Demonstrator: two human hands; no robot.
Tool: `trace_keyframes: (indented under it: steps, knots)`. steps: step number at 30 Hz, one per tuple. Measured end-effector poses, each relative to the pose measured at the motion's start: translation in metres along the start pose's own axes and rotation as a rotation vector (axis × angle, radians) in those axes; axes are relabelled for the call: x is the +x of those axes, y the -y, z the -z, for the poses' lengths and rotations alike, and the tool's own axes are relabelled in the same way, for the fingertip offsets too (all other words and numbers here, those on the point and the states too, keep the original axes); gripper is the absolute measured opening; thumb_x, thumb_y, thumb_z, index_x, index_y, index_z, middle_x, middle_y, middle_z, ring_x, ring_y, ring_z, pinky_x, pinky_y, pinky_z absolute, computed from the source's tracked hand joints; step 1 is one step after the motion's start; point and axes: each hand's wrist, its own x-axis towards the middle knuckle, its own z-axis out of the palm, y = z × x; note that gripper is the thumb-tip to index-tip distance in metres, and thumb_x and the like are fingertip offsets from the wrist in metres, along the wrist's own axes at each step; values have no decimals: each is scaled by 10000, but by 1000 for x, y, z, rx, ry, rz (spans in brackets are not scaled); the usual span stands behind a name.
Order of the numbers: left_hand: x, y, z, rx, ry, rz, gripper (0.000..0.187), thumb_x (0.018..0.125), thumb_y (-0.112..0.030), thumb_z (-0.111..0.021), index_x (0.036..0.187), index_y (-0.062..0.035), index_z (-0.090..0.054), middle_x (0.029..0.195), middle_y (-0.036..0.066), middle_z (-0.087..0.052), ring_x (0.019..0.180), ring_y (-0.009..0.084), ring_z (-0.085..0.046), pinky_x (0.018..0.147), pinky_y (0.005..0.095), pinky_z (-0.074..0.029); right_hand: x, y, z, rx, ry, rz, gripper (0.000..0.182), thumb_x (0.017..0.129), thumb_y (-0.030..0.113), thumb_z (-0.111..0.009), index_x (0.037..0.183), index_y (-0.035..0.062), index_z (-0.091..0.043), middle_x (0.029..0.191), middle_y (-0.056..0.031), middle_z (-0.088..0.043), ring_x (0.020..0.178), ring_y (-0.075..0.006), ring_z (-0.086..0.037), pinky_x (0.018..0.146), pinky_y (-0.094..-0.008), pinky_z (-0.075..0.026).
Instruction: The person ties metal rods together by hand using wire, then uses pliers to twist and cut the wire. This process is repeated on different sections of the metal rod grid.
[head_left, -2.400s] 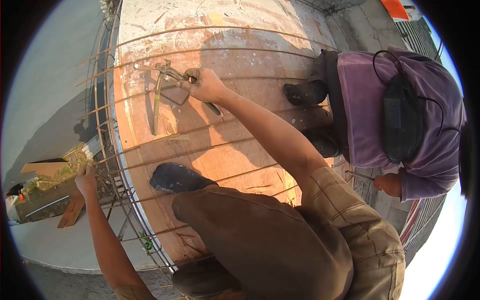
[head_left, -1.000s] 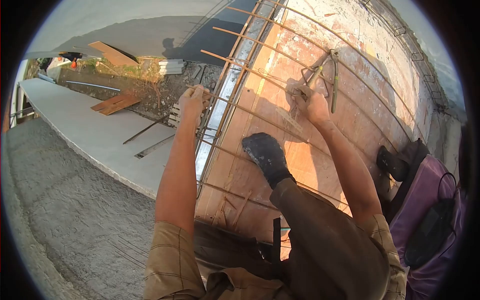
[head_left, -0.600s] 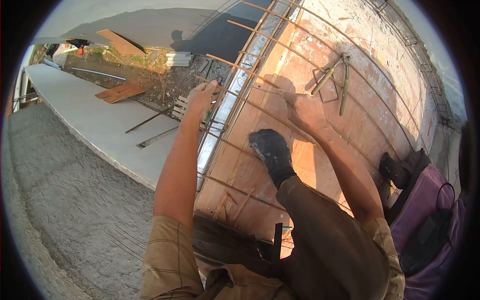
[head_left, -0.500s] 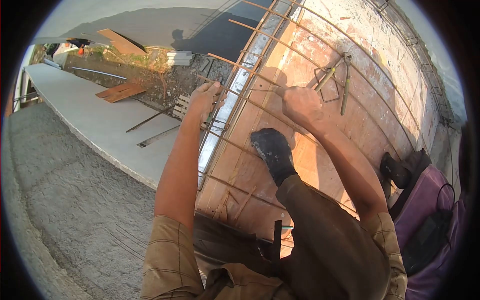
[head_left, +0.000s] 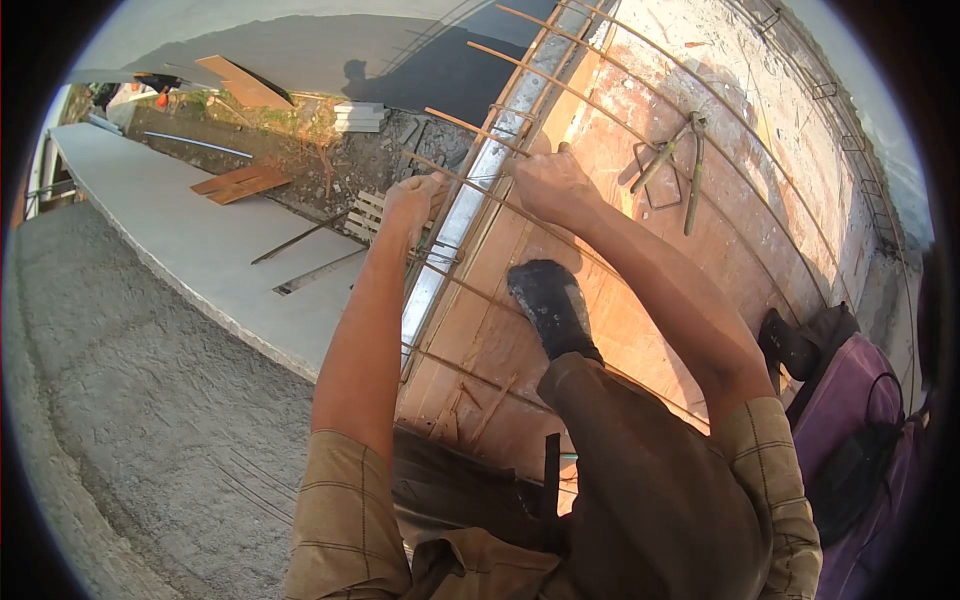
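Note:
My left hand (head_left: 412, 208) is closed beside a rebar rod (head_left: 478, 187), near the metal-faced edge of the formwork (head_left: 432, 285). What its fingers pinch is hidden. Across the edge, my right hand (head_left: 558, 186) makes a fist over the rods, closed on a thin wire that is barely visible. A small stub shows at the top of this fist. To its right, a pair of pincers (head_left: 690, 165) with long handles lies on the wooden board (head_left: 610, 310), over a bent wire stirrup (head_left: 662, 190).
My foot (head_left: 548, 300) in a dark sock stands on the board among crossing rebar rods. Past the left edge is a drop to rubble and a pallet (head_left: 370, 215). A grey concrete ledge (head_left: 180, 190) runs at left. Purple cloth (head_left: 860, 400) shows at right.
My right hand has moved left, towards the formwork edge and nearer to my left hand. The left hand has shifted only slightly. The pincers lie where they were.

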Motion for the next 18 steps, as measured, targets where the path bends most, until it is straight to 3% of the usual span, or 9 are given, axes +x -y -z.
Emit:
trace_keyframes:
  steps: [3,5,6,7,8,11,12,15,18]
  knots:
    - [-2,9,5,180,-75,-145,223,968,-190,-637,1037,17,-683,898,52,-706,768,119,-656,664,252,-518,12,13,13,-125,79,34,191,902,131,-516,964,87,-691,861,-117,-730,886,-266,-702,1002,-490,-355]
    - [-3,16,0,248,-109,-245,191,959,-176,-652,1015,1,-696,865,36,-706,743,90,-636,630,236,-486,20,24,20,-270,235,21,207,909,137,-552,970,90,-744,980,-112,-745,941,-240,-695,1037,-483,-307]
    - [-6,17,-2,248,-138,-283,170,954,-162,-656,1008,-8,-703,857,31,-707,737,75,-624,615,229,-469,26,30,21,-378,325,9,289,919,194,-604,1162,83,-714,1216,-108,-691,1167,-288,-629,1123,-546,-224]
    - [-8,15,-4,221,-145,-308,163,955,-149,-652,1012,-4,-701,853,36,-706,728,79,-626,620,232,-476,29,31,24,-361,377,29,306,898,198,-641,1174,85,-709,1229,-103,-685,1179,-306,-619,1124,-551,-218]
    - [-12,14,-6,199,-162,-329,157,955,-136,-648,1015,0,-699,849,42,-705,720,83,-627,625,236,-482,34,26,15,-167,234,11,274,871,177,-638,1108,81,-737,1141,-116,-718,1080,-317,-671,1025,-567,-380]
    - [-19,11,-6,302,-209,-504,174,965,-137,-636,1016,19,-692,828,43,-696,733,85,-635,640,241,-490,31,21,6,86,67,9,204,843,105,-588,943,9,-738,984,-203,-724,900,-312,-716,785,-441,-544]
    - [-28,7,-12,359,-224,-526,168,950,-112,-639,1016,34,-685,843,88,-704,764,164,-668,682,284,-510,27,16,8,79,36,66,211,818,91,-586,949,8,-729,930,-196,-722,811,-318,-718,645,-417,-568]
    - [-43,-3,-16,735,-245,-763,139,916,-88,-653,1012,1,-701,896,133,-717,773,200,-684,723,312,-523,28,15,5,65,28,25,196,810,100,-595,941,48,-732,922,-169,-723,855,-325,-713,709,-437,-567]
    - [-32,-5,-13,719,-221,-920,151,893,-93,-655,1016,-24,-707,880,151,-707,755,227,-680,716,325,-516,31,15,1,109,-25,-29,192,809,119,-583,932,97,-729,927,-151,-716,887,-336,-702,761,-445,-559]
